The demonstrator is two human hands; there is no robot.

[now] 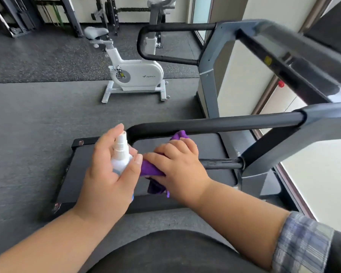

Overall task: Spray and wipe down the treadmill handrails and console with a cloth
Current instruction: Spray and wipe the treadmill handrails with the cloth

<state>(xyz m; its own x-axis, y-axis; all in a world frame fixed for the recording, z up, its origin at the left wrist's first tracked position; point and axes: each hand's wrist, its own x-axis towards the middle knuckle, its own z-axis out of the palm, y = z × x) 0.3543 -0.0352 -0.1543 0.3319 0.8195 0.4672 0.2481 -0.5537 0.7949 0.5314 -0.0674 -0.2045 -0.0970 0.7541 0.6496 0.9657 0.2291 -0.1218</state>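
My left hand (106,174) holds a small white spray bottle (120,154) upright, index finger raised over the nozzle. My right hand (182,166) grips a purple cloth (150,170) pressed around the lower bar of the near black handrail (215,124), at its curved end. Part of the cloth hangs below my hand and a corner pokes out above it. The far handrail (165,28) loops at the top centre. The dark console (295,62) rises at the upper right, blurred. The treadmill belt deck (205,146) lies below the hands.
A white exercise bike (135,75) stands on the grey gym floor beyond the treadmill. Dark racks (71,14) line the back wall. The grey treadmill upright (209,75) and a bright window wall (244,85) are on the right.
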